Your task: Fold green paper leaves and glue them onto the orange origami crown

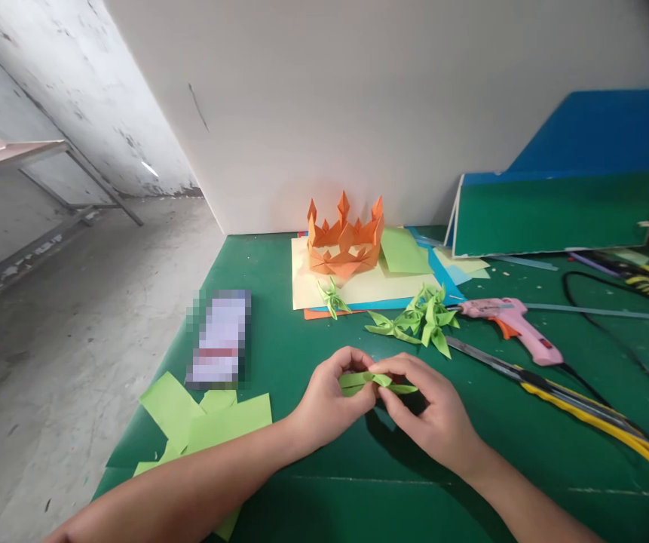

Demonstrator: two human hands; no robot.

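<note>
Between my two hands is a small piece of folded green paper, held just above the green table. My left hand pinches its left part with thumb and fingers. On the other side, my right hand grips the right part, fingertips meeting near the middle folds. Beyond my hands lies a cluster of folded green paper flowers. A single green paper flower rests farther left, by an orange folded paper crown. Loose green paper sheets are spread left of my left forearm.
A pink glue gun and a yellow utility knife lie to the right, with a black cord beside them. At left is a blurred-out phone-like object. Coloured sheets sit under the crown. A green-and-blue board leans behind.
</note>
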